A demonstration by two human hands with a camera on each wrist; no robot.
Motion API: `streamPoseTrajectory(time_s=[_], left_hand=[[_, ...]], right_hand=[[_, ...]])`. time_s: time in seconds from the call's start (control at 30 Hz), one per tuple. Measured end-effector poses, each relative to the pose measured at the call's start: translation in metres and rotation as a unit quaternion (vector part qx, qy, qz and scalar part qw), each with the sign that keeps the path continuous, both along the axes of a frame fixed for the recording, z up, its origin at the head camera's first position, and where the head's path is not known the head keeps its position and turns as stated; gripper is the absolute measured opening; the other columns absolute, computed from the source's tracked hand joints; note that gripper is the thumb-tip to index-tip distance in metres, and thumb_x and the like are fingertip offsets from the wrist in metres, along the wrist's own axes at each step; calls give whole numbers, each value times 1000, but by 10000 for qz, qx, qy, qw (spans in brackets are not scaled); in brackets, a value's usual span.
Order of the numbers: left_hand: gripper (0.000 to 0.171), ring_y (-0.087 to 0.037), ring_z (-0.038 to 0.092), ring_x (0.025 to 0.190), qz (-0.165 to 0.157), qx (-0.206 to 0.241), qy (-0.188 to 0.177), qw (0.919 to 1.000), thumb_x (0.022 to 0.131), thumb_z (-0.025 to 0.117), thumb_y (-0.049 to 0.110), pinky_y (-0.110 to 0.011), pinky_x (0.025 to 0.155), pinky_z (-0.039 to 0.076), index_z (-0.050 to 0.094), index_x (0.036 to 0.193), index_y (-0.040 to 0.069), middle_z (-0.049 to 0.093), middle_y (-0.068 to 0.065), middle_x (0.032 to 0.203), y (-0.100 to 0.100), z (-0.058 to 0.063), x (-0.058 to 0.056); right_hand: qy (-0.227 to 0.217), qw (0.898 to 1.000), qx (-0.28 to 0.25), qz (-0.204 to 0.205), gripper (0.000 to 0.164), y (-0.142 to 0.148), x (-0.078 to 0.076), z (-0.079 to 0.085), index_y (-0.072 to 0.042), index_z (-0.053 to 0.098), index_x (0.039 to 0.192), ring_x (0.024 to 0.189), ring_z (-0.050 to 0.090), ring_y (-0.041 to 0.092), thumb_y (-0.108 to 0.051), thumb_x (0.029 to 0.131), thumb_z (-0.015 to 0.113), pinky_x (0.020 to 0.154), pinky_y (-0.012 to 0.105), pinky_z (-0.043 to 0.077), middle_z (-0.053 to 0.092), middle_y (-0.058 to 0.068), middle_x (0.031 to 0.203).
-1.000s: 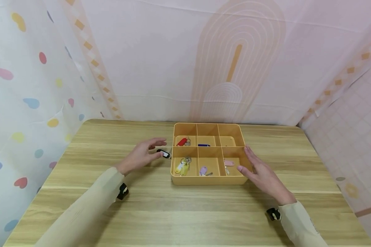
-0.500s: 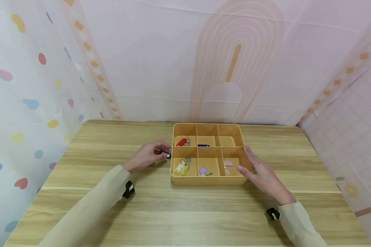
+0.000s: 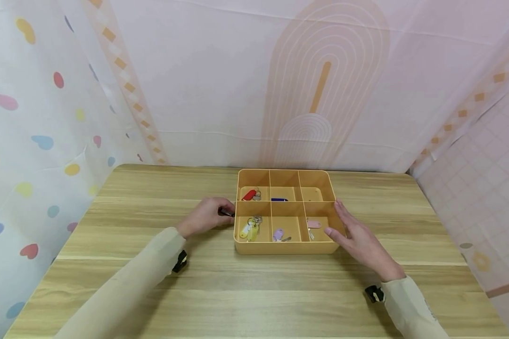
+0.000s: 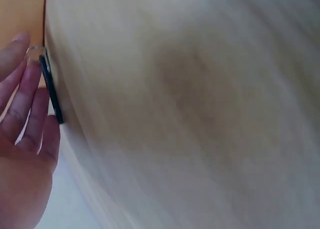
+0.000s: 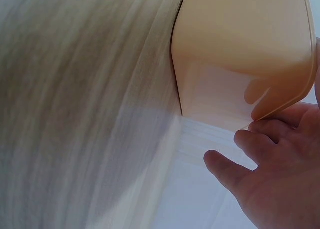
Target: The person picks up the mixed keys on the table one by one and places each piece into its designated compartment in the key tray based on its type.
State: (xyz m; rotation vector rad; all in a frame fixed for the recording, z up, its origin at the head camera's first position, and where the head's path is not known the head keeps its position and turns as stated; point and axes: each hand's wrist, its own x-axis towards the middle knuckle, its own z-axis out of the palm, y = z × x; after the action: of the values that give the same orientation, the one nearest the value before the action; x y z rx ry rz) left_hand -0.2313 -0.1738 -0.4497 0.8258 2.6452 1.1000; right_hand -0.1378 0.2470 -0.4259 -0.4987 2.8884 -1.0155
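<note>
Just left of the yellow six-compartment organizer box, my left hand pinches a black key tag with a wire ring. Seen from the left wrist, the tag stands on edge behind the fingers, its ring near the thumb tip. My right hand rests at the box's right side, fingers extended along the outer wall and thumb over the rim. In the compartments lie a red key tag, a blue one, yellow key tags, a purple one and a pink one.
The box stands on a wood-grain table, toward its back edge. Patterned cloth hangs behind the table and on both sides. A small black device sits at the left wrist, another at the right.
My left hand has moved right, closed on the black key tag beside the box and turned it from lying flat onto its edge. The right hand and box have stayed put.
</note>
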Motion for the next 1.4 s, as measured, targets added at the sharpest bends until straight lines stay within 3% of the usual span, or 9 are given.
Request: streamPoseTrajectory(time_s=[0.2,0.37,0.7,1.1,1.4], left_hand=[[13,-17,69,90,274,-348,317,9985,90,80,8,-40,85,59,76,101,4,76,-3,98,4,-2,1],[8,-18,69,89,304,-326,381,9983,91,78,3,-40,84,59,77,99,4,76,-4,97,1,-3,1],[10,-17,70,90,386,-49,412,9984,91,76,-1,-39,85,58,79,94,8,77,-3,95,-12,-4,4],[12,-24,73,99,784,462,252,9955,92,76,0,-42,87,60,82,97,9,79,-6,103,-18,9,16],[13,-19,72,92,977,548,402,9929,92,76,-1,-28,77,58,83,97,9,78,-3,99,-20,13,21]], right_hand=[[23,10000,30,19,80,0,1,0,-1,18,164,147,34,45,-43,107,56,118,62,28,14,18,171],[45,10000,21,28,80,0,0,-1,-1,19,164,145,37,45,-43,107,56,117,61,30,14,19,170],[45,10000,16,39,80,2,0,-1,-2,18,164,145,37,44,-43,107,57,116,62,32,14,18,171],[65,10000,-30,52,81,1,-2,-2,-1,18,164,149,32,43,-42,107,57,117,60,31,14,19,170],[25,10000,-29,50,80,2,-2,-2,-2,17,165,148,32,44,-42,107,56,117,62,31,14,19,171]])
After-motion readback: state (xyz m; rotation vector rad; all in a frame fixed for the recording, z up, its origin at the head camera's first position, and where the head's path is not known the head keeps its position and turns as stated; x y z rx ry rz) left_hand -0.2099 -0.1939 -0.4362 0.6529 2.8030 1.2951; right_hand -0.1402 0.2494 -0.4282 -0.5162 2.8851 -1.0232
